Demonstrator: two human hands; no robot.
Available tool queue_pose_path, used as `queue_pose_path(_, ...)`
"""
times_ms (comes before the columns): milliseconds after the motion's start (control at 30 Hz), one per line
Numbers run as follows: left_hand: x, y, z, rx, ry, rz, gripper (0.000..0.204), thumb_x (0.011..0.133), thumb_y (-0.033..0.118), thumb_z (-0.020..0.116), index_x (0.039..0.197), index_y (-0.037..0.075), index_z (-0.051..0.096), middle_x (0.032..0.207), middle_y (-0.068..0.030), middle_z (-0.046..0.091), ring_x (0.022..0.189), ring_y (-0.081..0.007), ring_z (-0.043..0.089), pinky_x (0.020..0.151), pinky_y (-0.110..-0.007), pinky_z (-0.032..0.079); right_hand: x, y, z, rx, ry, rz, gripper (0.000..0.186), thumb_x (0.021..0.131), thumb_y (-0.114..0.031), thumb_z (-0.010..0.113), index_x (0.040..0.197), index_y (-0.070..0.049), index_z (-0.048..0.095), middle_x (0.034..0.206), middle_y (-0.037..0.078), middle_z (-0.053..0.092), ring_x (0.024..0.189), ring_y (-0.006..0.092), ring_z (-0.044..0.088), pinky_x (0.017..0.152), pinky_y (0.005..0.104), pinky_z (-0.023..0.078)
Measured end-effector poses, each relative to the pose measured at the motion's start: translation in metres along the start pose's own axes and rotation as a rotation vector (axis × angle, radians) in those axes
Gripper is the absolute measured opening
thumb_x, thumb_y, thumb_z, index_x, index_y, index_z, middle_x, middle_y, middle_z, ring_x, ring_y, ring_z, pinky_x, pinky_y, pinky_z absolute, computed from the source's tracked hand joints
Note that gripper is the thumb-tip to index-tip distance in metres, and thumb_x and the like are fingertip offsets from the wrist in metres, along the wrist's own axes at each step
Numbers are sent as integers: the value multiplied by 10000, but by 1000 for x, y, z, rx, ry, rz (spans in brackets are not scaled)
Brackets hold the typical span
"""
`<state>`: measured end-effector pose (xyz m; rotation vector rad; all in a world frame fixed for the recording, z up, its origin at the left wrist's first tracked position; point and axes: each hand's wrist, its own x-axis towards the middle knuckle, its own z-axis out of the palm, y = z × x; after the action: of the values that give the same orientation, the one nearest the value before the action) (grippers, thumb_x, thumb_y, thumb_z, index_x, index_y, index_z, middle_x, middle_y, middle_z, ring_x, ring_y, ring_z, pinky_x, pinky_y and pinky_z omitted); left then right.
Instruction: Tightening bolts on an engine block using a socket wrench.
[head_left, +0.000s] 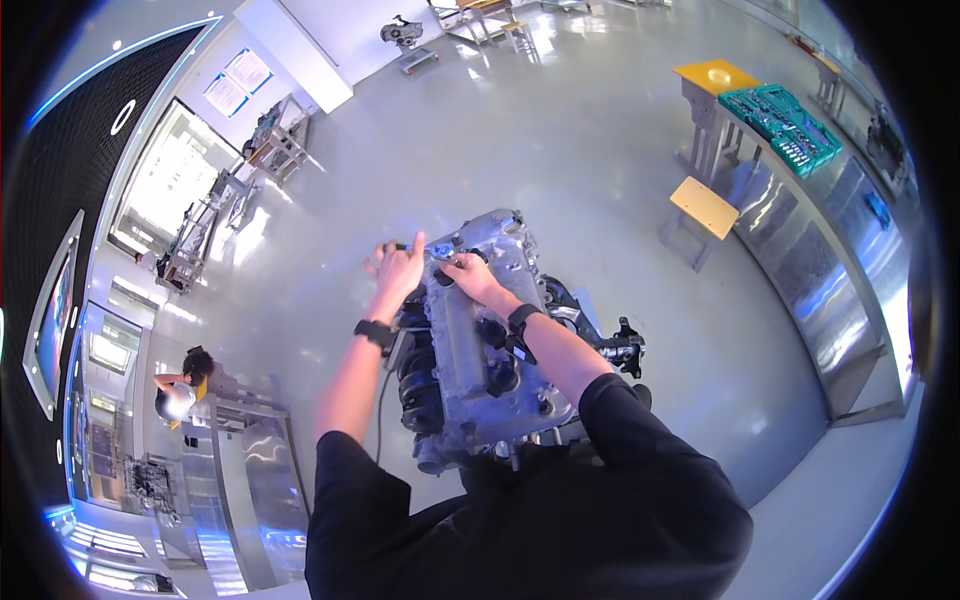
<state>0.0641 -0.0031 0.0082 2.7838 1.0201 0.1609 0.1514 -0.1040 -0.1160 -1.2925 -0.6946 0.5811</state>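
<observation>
An engine [480,340] with a grey valve cover stands upright in front of me. Over its far left corner, a short shiny metal tool with a round head [441,251], seemingly a ratchet wrench, spans the gap between my hands. My left hand [398,270] is curled at its dark handle end, thumb raised and some fingers partly spread. Beside the round head, my right hand [474,277] has its fingers pinched low against the engine's top; what lies between them is hidden. Black intake pipes [420,385] run along the engine's left side.
A teal socket tool case [782,128] lies open on the bench at right, near a yellow-topped stool [704,208]. Another person [182,385] is by a metal bench [262,450] at left. More engines on stands [402,33] line the far walls.
</observation>
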Motion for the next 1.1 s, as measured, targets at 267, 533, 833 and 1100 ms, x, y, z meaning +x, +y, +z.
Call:
queue_pose_path(267, 59, 94, 29, -218, -354, 224, 499, 828, 368, 678, 1140, -13, 600, 1112, -255, 618, 1028, -347, 616, 868, -351, 491, 5, 8, 0, 173, 74, -23, 154, 892, -119, 584, 960, 15, 617, 832, 24, 630, 766, 90, 557, 680, 279, 456)
queue_pose_path(533, 26, 73, 24, -232, -252, 829, 260, 848, 289, 663, 1012, 89, 631, 980, -41, 632, 1065, -275, 531, 948, -449, 399, 4, 11, -5, 26, -19, -294, 337, 888, -114, 608, 1186, 17, 525, 1179, 156, 561, 1096, 240, 536, 921, 384, 447)
queue_pose_path(833, -30, 63, 30, -86, 328, 773, 290, 912, 350, 563, 858, 115, 725, 1044, 10, 622, 1173, -245, 441, 1032, -571, 226, 6, 27, -1, -257, 56, -408, 284, 880, -168, 549, 1107, -7, 598, 1045, 131, 622, 993, 223, 580, 860, 378, 467)
queue_pose_path(1100, -22, 50, 46, -408, 174, 572, 248, 795, 329, 712, 717, 95, 735, 1010, 21, 635, 1103, -246, 435, 955, -390, 355, 6, 38, -3, -19, -63, -231, 258, 862, -164, 562, 1060, -9, 621, 980, 99, 638, 927, 194, 591, 825, 355, 474)
